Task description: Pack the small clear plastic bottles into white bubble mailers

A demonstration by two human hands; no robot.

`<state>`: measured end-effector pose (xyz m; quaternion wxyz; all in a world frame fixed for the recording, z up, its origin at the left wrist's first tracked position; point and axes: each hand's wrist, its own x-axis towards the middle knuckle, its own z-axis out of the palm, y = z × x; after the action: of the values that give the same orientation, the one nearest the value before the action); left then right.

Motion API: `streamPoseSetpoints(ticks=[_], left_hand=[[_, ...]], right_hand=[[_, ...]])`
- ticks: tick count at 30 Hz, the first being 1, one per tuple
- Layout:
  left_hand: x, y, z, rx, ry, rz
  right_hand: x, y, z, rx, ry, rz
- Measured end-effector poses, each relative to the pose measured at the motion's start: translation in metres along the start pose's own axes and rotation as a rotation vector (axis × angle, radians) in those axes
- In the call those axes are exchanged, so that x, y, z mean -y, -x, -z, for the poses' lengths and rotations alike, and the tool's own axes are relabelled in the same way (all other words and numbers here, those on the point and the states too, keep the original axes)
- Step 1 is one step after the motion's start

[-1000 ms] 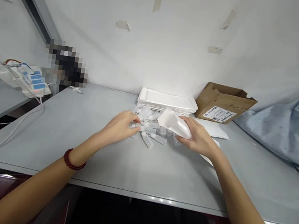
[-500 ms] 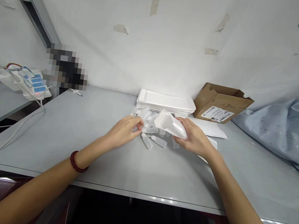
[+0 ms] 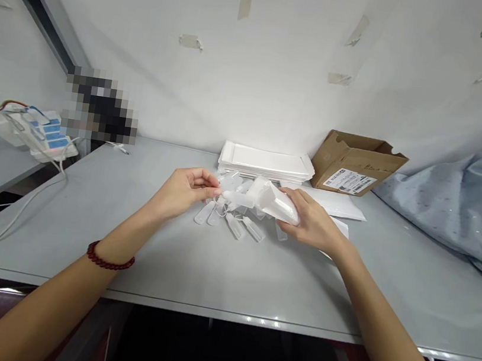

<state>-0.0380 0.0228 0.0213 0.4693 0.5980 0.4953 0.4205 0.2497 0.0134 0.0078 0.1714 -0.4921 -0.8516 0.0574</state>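
My left hand [image 3: 190,191] pinches the narrow end of a translucent plastic tube [image 3: 238,198], whose far end is at the mouth of a white envelope [image 3: 280,203]. My right hand [image 3: 311,219] is closed round that envelope, which is spread open toward the left. Several more clear tubes [image 3: 254,229] lie loose on the grey table beneath and between my hands. Just behind them is a stack of flat white envelopes [image 3: 268,159]. Another white envelope [image 3: 340,205] lies flat behind my right hand.
A labelled cardboard box [image 3: 355,166] stands open at the back right. Light blue cloth [image 3: 470,207] covers the table's right side. At the far left are a power strip [image 3: 57,134] and white cables [image 3: 30,213]. A white wall rises behind.
My left hand has moved left and slightly up and now grips a tube, which reaches to the envelope's opening. My right hand still holds the envelope in nearly the same place.
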Motion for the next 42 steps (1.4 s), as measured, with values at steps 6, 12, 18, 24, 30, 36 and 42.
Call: streamPoseSetpoints(ticks=[6,12,18,24,30,36,42], left_hand=[[0.000,0.001,-0.007,-0.130,0.078,-0.059],[0.002,0.012,-0.019,-0.032,-0.200,-0.283],[0.003,0.025,-0.036,0.065,-0.212,-0.450],[-0.004,0.023,-0.026,-0.132,-0.093,-0.357],[0.015,-0.001,-0.012,-0.149,-0.529,-0.091],[0.027,-0.002,-0.019,-0.012,-0.793,-0.077],[0.009,0.002,-0.013,-0.206,-0.616,-0.087]], right_hand=[[0.013,0.001,0.000,0.035,0.021,0.051],[0.026,0.002,-0.005,0.029,-0.017,0.124],[0.045,0.004,-0.006,0.070,-0.130,0.126],[0.034,0.005,0.001,-0.027,-0.165,0.113],[0.018,0.003,0.007,-0.162,-0.160,0.023],[0.014,0.001,0.000,-0.114,-0.129,0.011],[0.014,0.000,-0.003,-0.029,-0.105,-0.019]])
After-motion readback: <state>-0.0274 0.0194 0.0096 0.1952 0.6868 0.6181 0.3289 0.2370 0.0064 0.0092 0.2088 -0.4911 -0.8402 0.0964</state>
